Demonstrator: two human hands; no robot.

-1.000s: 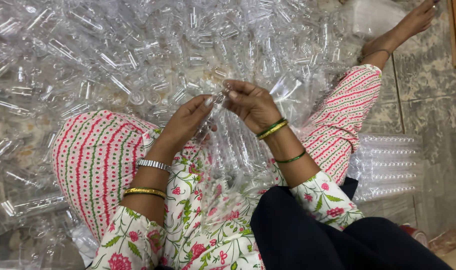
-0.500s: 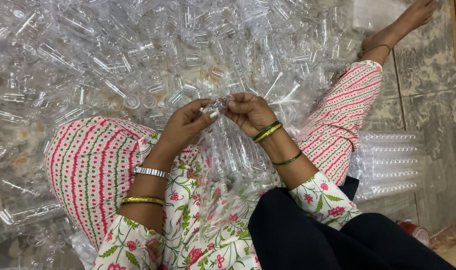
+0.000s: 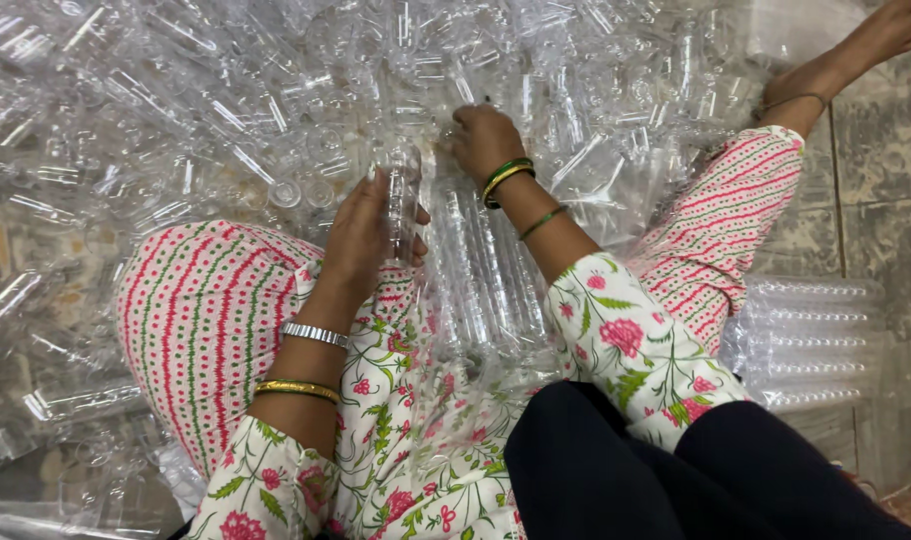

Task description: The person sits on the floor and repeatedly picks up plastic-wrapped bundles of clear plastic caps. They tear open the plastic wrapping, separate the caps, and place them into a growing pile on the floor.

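Clear plastic tubes (image 3: 226, 110) are lying heaped all over the floor around the seated person, with a neat stack of tubes (image 3: 806, 340) resting by the tiled floor (image 3: 876, 200). Her left hand (image 3: 361, 235) is gripping one clear tube (image 3: 404, 195) upright over her lap, while the right hand (image 3: 484, 140) is closing its fingers into the pile just beyond. It looks like a picking step; pairing the pieces would call for bringing both hands together.
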